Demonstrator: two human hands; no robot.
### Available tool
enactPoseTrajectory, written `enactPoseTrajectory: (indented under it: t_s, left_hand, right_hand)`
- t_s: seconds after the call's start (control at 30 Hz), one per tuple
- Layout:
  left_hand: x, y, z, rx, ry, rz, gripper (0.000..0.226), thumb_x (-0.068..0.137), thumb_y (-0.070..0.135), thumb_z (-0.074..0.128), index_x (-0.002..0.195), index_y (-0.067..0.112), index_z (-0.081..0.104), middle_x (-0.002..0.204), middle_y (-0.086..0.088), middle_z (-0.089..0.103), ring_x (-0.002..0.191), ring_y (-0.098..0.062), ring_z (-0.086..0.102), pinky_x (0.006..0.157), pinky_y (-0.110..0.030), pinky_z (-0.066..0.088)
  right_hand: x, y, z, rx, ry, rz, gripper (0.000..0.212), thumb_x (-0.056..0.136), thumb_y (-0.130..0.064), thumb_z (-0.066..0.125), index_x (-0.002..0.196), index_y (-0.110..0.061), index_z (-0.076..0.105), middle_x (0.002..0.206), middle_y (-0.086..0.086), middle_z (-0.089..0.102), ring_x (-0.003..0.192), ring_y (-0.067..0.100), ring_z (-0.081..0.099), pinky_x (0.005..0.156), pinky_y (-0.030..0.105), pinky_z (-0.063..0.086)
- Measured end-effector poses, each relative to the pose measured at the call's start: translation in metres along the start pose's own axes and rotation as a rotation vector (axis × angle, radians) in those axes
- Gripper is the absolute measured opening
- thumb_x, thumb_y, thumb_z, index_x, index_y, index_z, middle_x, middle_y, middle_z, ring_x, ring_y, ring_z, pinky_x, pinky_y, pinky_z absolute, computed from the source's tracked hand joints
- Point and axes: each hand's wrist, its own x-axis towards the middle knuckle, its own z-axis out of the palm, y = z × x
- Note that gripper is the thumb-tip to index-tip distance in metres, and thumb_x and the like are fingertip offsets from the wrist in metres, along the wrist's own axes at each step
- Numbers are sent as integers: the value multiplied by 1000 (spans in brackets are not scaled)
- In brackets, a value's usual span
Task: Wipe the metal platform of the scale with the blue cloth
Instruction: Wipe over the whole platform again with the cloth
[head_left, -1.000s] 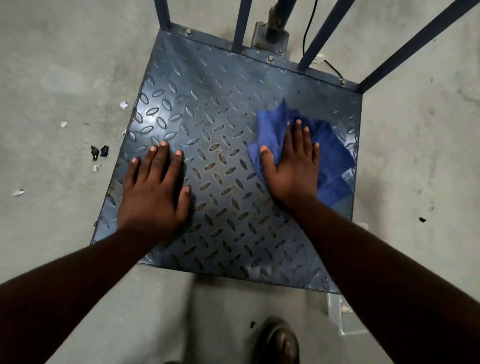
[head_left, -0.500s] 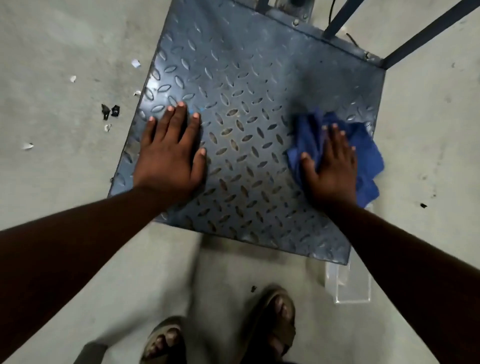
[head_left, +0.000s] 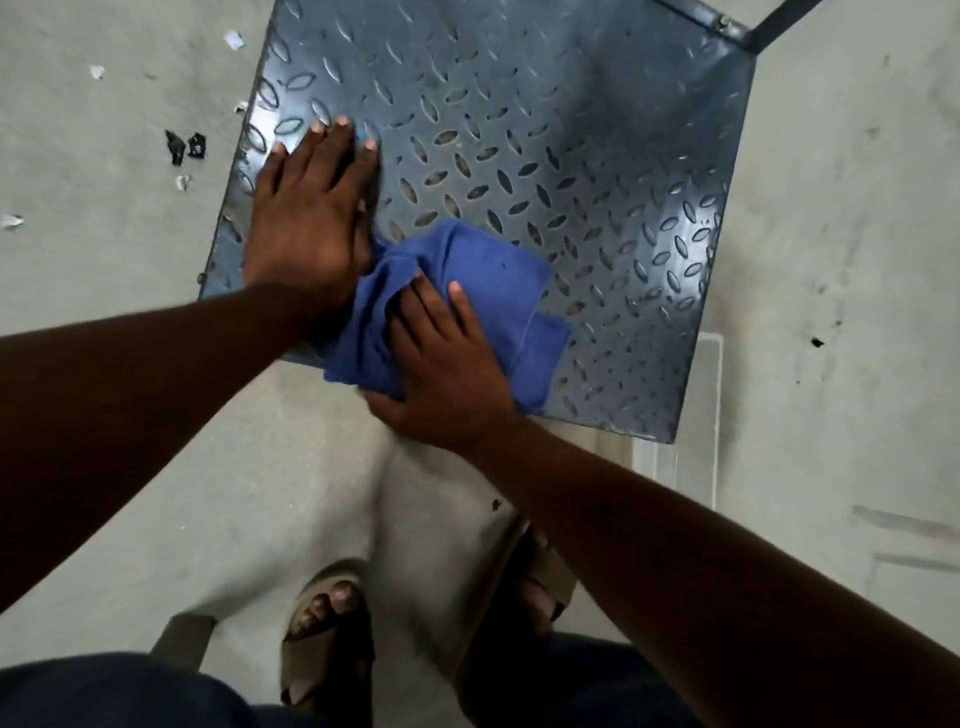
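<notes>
The scale's metal platform is a dark blue-grey tread plate lying on the concrete floor. A crumpled blue cloth lies at the platform's near edge, left of centre, and hangs slightly over that edge. My right hand presses flat on the cloth with fingers straight. My left hand rests flat on the platform's near-left part, fingers straight, its heel touching the cloth's left side.
A dark metal rail rises from the platform's far right corner. Small black and white scraps lie on the floor to the left. A clear plastic box sits under the near right corner. My sandalled feet stand just before the platform.
My right hand has slid the cloth from the platform's right side leftward to the near edge, up against my left hand. The left hand stayed put; the view tilted down.
</notes>
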Motion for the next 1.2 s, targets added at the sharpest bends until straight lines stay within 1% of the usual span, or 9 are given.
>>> enactPoseTrajectory:
  t_s: [0.17,0.3,0.4,0.5,0.63,0.83,1.03,1.13,1.2]
  left_hand:
    - [-2,0,-3,2,4,23,67,102,31,39,167,16,35,172,-18,33,160,-39,27,131,-53,14]
    - [-1,0,-3,9,-7,23,70,101,33,38,168,15,33,173,-18,31,161,-38,25,131,-54,14]
    - [-2,-1,0,13,14,25,67,105,37,35,167,14,33,173,-18,31,161,-37,25,131,-55,14]
    - [-2,2,3,30,24,9,66,109,45,33,167,14,33,173,-18,30,162,-36,23,132,-53,11]
    - [-1,4,6,68,21,0,70,107,51,34,167,14,31,174,-19,28,162,-37,23,132,-54,11]
    - [2,10,9,72,41,-18,72,104,51,37,165,13,33,172,-22,29,159,-42,25,129,-57,13]
    - [2,11,14,66,76,-9,74,101,49,40,165,13,33,170,-24,29,157,-46,27,128,-59,15]
    - [4,5,21,61,82,3,75,101,51,38,166,13,31,170,-26,29,157,-48,26,129,-63,16]
    - [6,2,25,72,79,19,75,103,52,35,165,12,31,169,-27,29,156,-49,27,128,-66,21]
  right_hand:
    - [-54,83,-6,-129,-39,-223,94,86,-55,61,164,-14,27,171,12,20,160,30,16,126,57,18]
    - [-99,168,-26,-218,-142,-339,97,89,-71,54,163,-14,28,171,12,19,159,32,18,126,57,21]
    - [-125,194,-32,-243,-161,-260,97,86,-75,57,151,-4,49,170,14,20,158,34,21,126,56,22]
    - [-139,191,-28,-227,-150,-172,91,89,-74,55,144,-2,57,169,16,20,158,35,19,125,59,22]
    - [-128,167,-19,-146,-169,-93,93,93,-75,48,153,-5,46,170,15,17,159,34,13,127,60,15]
    - [-121,169,-17,32,-51,-11,80,98,-65,46,159,-13,37,171,8,22,159,27,19,127,55,17]
    - [-80,237,-21,166,106,515,85,101,-64,42,165,-15,16,174,7,8,161,26,5,129,51,12]
    - [-44,275,-32,348,119,750,86,99,-73,36,166,-23,14,174,4,4,156,27,27,124,42,32]
    - [-29,285,-35,444,144,857,86,96,-77,39,161,-23,27,167,6,30,144,28,46,114,38,43]
